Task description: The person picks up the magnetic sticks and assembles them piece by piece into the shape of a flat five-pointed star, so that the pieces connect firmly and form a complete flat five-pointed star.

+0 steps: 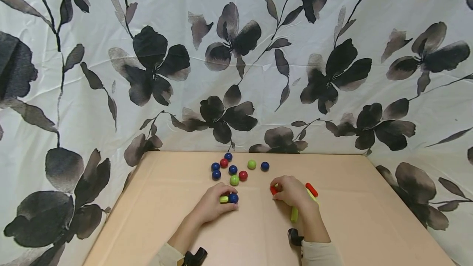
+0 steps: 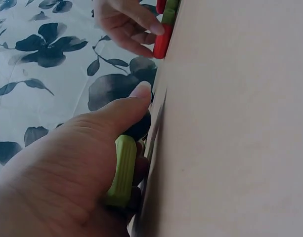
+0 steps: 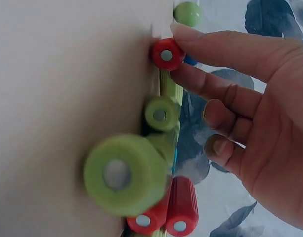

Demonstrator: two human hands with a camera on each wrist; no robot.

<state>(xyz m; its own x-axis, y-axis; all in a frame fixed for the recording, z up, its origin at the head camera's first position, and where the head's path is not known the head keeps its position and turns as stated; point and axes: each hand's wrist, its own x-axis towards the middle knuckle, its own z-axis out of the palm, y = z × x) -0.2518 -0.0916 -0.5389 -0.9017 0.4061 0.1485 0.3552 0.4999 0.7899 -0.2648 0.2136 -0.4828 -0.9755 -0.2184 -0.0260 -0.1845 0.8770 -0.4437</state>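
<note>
In the head view my left hand (image 1: 214, 203) grips a yellow-green magnetic rod (image 1: 223, 199) with a blue ball (image 1: 233, 198) at its end. The left wrist view shows that green rod (image 2: 123, 170) under the thumb, with the dark ball partly hidden. My right hand (image 1: 293, 194) pinches a red magnetic rod (image 1: 274, 190) between thumb and index finger. Its silver end faces the camera in the right wrist view, where the red rod (image 3: 167, 53) is close over the table and the other fingers curl loosely.
Several blue, red and green balls, among them a red ball (image 1: 242, 175), lie toward the table's back edge. Loose rods lie around the right hand, including a red rod (image 1: 312, 189) and a green rod (image 1: 294, 214). A floral cloth (image 1: 281, 93) hangs behind the table (image 1: 251, 237).
</note>
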